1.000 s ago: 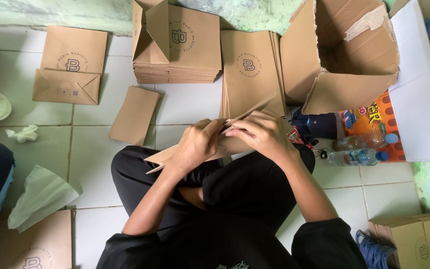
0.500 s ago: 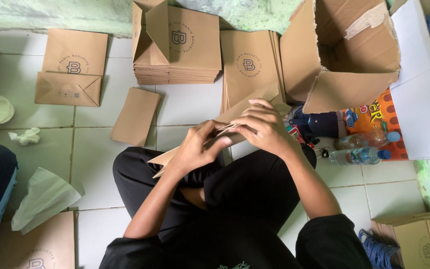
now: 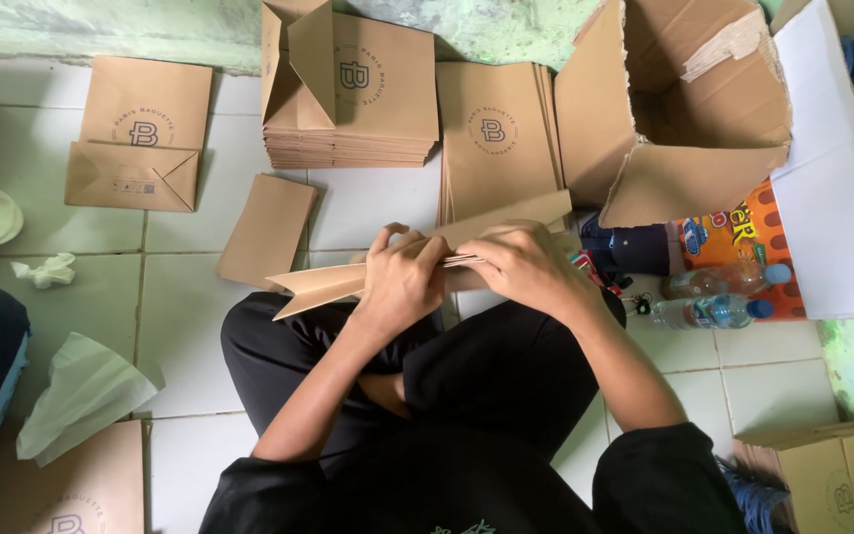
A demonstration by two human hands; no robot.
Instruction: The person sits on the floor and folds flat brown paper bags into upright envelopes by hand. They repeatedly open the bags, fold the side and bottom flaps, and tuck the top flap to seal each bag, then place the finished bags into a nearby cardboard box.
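The left hand (image 3: 402,282) and right hand (image 3: 526,267) both pinch a flat brown paper bag (image 3: 323,285) above the lap, fingers pressed along its folded edge, apparently to crease it. Finished bags sit stacked (image 3: 353,148) ahead on the floor (image 3: 378,203).

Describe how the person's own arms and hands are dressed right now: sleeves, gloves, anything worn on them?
Both hands are bare: no gloves on the left hand or the right hand, and no ring or watch shows. The forearms are uncovered. Black sleeves are pushed up near the elbows, matching the black trousers.
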